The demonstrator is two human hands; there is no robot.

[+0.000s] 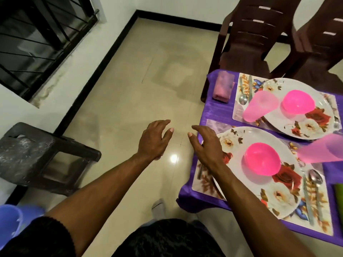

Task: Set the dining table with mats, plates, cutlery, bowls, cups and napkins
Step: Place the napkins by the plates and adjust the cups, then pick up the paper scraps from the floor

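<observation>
A purple-clothed table (219,110) on the right carries two floral mats. The near mat (202,180) holds a flowered plate (289,197) with a pink bowl (261,158) and a spoon (315,179). The far plate (313,125) holds another pink bowl (298,102). A pink cup (259,105) stands by the far plate; a second pink cup (321,151) lies between the settings. A folded pink napkin (222,86) rests at the far left corner. My left hand (155,140) hovers over the floor, empty, fingers spread. My right hand (206,143) is over the near plate's left edge, empty.
Two brown plastic chairs (254,39) stand behind the table. A dark stool (37,154) sits at the left wall, below a barred window (42,34). A blue bucket (11,221) is at the lower left. A green item (338,195) peeks in at the right edge.
</observation>
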